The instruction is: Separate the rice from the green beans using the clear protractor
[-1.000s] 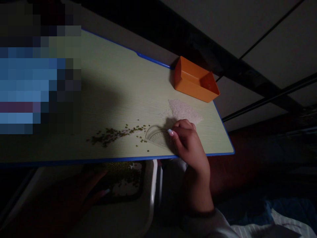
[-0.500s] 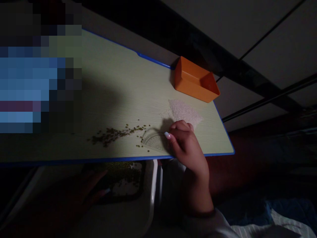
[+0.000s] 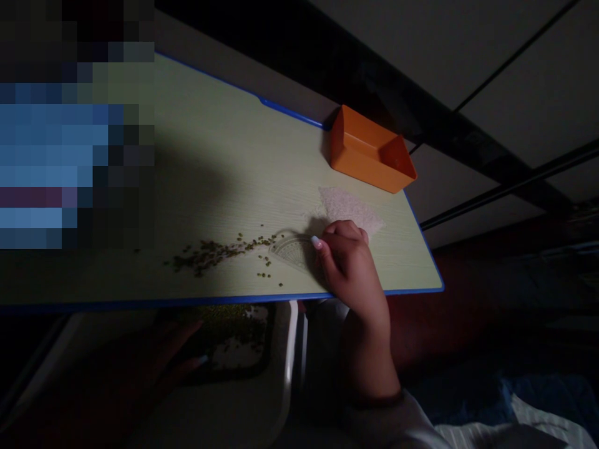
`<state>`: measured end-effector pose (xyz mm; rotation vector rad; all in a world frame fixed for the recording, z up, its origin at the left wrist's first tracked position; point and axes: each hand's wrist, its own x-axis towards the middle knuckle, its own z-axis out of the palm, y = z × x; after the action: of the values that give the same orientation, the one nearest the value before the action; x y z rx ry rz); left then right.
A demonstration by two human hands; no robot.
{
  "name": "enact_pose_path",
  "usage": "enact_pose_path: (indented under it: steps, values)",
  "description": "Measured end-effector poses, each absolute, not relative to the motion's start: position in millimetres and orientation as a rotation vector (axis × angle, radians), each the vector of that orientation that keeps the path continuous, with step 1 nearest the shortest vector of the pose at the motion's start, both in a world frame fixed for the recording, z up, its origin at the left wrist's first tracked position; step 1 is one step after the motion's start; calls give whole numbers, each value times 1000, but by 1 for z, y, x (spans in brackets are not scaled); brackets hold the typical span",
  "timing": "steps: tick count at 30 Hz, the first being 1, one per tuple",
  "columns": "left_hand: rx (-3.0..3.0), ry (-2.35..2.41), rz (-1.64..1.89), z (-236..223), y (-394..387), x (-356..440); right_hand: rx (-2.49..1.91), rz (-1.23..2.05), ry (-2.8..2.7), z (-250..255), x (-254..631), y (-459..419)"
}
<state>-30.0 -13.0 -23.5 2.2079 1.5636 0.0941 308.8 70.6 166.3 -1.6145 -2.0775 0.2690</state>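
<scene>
A clear protractor lies at a low angle on the pale table, its curved edge facing away from me. My right hand is closed over the protractor's right end, thumb on the near side; the fingertips are hidden. Green beans are scattered to its left, several beside its tip. Just beyond my knuckles is a heap of white rice-like grains. Below the table edge, in deep shadow, my left hand reaches over a dark tray holding more green beans. Its visible fingers are stretched and apart.
An orange open box stands at the table's far right edge. Blue edging runs round the table. A white-rimmed tub or seat surrounds the dark tray. At the far left a person in blue is blurred by large pixels.
My right hand has shifted slightly away from me, and the protractor's left end has swung a little the same way. The scattered beans and my left hand look unchanged.
</scene>
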Motion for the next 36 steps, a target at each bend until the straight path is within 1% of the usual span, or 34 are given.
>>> enact_pose_path:
  steps: [3,7,14,22,29,36]
  values:
    - [2277,1544,32,-25,-13,-31,-1610,256,-2104,167,302,73]
    - [2304,1570,70,-30,-15,-32,-1547,340,-2147,170,296,72]
    - [2191,1550,-21,-17,-9,-26,-1522,347,-2117,169,306,70]
    - [2300,1572,13,-29,-17,-35,-1512,379,-2131,167,311,67]
    - [2283,1544,7,-20,-13,-28,-1490,382,-2148,167,307,64]
    - [2321,1552,23,-29,-17,-33,-1508,364,-2165,168,303,65]
